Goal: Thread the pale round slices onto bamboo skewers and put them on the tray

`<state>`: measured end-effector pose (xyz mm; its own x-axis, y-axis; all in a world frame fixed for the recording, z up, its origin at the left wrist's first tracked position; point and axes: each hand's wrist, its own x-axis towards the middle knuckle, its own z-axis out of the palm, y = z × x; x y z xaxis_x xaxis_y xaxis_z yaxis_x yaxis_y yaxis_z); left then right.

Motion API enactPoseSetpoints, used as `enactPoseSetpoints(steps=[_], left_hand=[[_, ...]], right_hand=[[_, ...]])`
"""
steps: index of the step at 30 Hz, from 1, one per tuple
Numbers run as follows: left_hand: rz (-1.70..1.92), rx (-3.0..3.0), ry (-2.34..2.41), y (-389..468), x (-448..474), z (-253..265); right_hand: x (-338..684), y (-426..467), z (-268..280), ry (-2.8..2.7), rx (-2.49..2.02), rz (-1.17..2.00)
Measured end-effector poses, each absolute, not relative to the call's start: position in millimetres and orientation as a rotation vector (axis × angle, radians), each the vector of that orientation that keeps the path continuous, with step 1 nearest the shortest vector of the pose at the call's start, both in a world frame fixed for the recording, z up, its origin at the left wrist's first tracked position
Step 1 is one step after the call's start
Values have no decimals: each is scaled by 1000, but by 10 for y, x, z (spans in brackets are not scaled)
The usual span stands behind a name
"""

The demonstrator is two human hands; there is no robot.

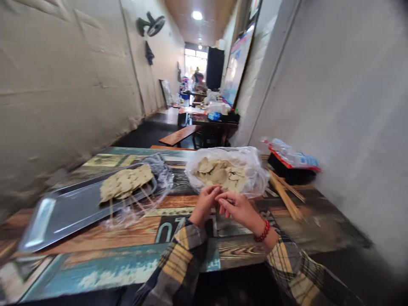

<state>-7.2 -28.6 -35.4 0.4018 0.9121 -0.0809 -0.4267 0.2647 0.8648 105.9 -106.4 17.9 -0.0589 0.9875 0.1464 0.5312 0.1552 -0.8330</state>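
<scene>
My left hand and my right hand meet in front of a clear plastic bag. Fingers on both hands are bent and pressed together at the tips; anything between them is too small or hidden to make out. Flat, beige, dough-like pieces fill the bag just beyond my fingertips. To the left, similar pieces on thin wooden skewers lie in a row across a grey metal tray, their stick ends pointing toward me. A red bead bracelet circles my right wrist.
Crumpled clear plastic lies at the tray's right end. Loose wooden sticks rest right of the bag, beside a black container topped with red-and-blue packaging. Walls flank the patterned table. Farther off stand a bench, another table and people.
</scene>
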Motion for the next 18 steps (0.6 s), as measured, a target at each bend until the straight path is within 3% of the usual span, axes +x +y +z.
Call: enactPoseSetpoints(steps=[8, 13, 18], left_hand=[[891, 1089, 681, -279, 18, -306], [941, 1117, 704, -468, 163, -234], [841, 1210, 690, -807, 470, -220]], right_hand=[[2452, -1854, -211, -1350, -1812, 448], [3086, -2182, -255, -1390, -2162, -58], [3399, -2164, -359, -1350, -2252, -114]])
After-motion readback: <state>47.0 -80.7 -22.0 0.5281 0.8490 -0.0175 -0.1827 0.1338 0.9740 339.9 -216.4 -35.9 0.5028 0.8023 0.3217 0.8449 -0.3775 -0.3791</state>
